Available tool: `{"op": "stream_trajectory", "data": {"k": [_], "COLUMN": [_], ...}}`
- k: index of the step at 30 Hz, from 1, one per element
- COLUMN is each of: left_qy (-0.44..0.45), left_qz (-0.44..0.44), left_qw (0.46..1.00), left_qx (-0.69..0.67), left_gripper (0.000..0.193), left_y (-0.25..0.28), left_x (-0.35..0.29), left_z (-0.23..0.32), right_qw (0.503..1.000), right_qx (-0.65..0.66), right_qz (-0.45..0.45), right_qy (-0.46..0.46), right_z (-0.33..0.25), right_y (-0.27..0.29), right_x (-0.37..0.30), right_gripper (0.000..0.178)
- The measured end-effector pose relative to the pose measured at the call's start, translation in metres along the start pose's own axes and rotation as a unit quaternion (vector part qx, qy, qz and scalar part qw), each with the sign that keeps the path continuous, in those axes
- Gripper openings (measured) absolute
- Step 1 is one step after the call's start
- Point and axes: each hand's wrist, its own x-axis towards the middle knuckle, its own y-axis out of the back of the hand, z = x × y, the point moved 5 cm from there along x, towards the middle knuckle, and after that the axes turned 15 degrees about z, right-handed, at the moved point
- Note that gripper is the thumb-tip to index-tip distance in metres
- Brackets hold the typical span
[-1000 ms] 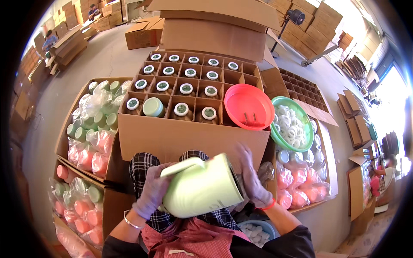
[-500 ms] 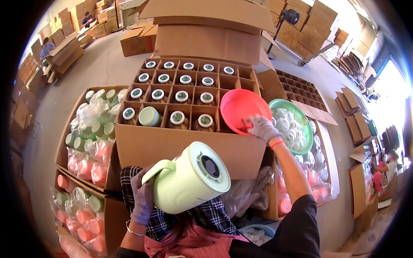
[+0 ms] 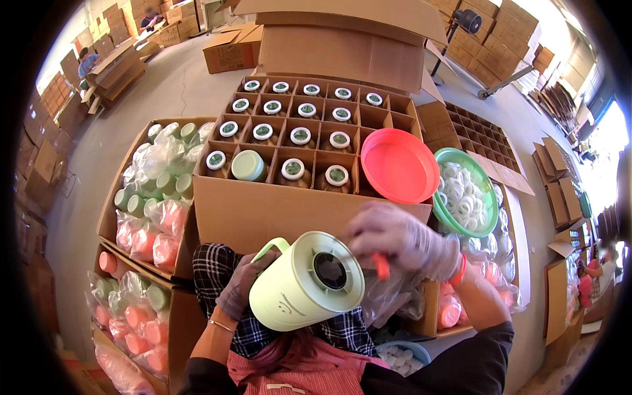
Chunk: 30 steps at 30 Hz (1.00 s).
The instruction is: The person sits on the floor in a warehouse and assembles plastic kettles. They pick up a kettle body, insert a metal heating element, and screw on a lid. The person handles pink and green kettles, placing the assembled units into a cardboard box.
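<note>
My left hand (image 3: 245, 288) is closed on the handle of a pale green jug (image 3: 283, 296) with a smiling line drawing on its side. The jug lies tilted over my lap, its round end turned up to the right, a dark round opening in the middle. My right hand (image 3: 398, 240), gloved and smeared by motion, is just right of that end. A small red thing (image 3: 380, 265) sticks out below its fingers, too blurred to name. Beyond, a divided carton (image 3: 296, 214) holds rows of bottle-like containers with white-ringed tops, and one pale green cap (image 3: 249, 166).
A red basin (image 3: 400, 164) rests on the carton's right corner. Beside it, a green basin (image 3: 487, 220) holds white rings. Cartons of bagged green and pink cups (image 3: 168, 240) stand left. A blue basin (image 3: 421, 352) with white pieces sits low, near plastic bags (image 3: 395, 296).
My right hand has left the red basin and come down beside the jug's end, carrying the small red thing. The jug has turned slightly, showing its drawing. The whole view has shifted.
</note>
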Motion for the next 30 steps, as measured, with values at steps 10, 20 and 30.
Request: {"op": "stream_trajectory", "data": {"k": [10, 20, 30], "left_qy": [-0.015, -0.442, 0.118], "left_qz": [-0.017, 0.165, 0.2], "left_qw": [1.0, 0.858, 0.924], "left_qx": [-0.019, 0.203, -0.303], "left_gripper": [0.034, 0.013, 0.032], "left_y": [-0.006, -0.022, 0.014], "left_x": [-0.02, -0.057, -0.105], "left_z": [0.023, 0.092, -0.019], "right_qw": [0.987, 0.834, 0.85], "right_qx": [-0.098, 0.163, -0.369], "right_qz": [-0.123, 0.131, 0.142], "right_qy": [0.039, -0.51, -0.347], "right_z": [-0.058, 0.015, 0.196], "right_y": [-0.014, -0.037, 0.043], "right_x": [-0.003, -0.05, -0.056], "right_gripper": [0.026, 0.026, 0.033]}}
